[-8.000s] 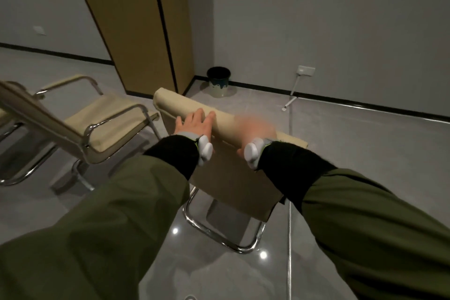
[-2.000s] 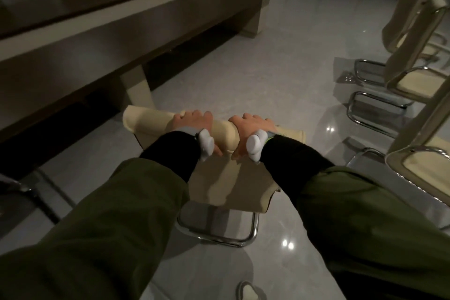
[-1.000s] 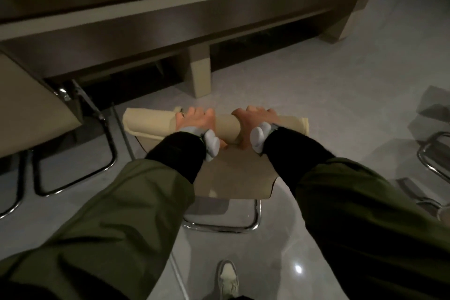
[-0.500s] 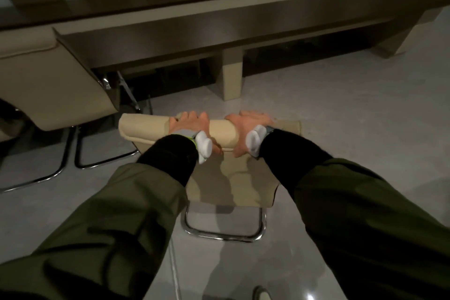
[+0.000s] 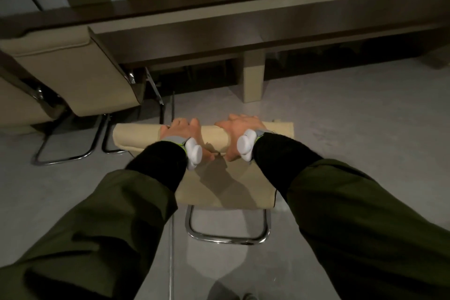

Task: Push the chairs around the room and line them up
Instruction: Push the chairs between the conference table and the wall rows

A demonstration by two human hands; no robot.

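Since 0.5 s ago the long table (image 5: 243, 24) has drawn closer. Both the left hand (image 5: 181, 133) and right hand (image 5: 239, 133) grip the beige chair (image 5: 219, 185) by its top roll. Push evenly, squaring it beside the parked chair (image 5: 73, 75) ahead-left of the hands.

Single head-worn wide-angle view, looking forward and steeply down along both sleeves onto the near chair backrest (image 5: 136, 135) and grey floor (image 5: 365, 129); long conference table (image 5: 243, 22) across the upper frame, farther off. No second view to overlap.
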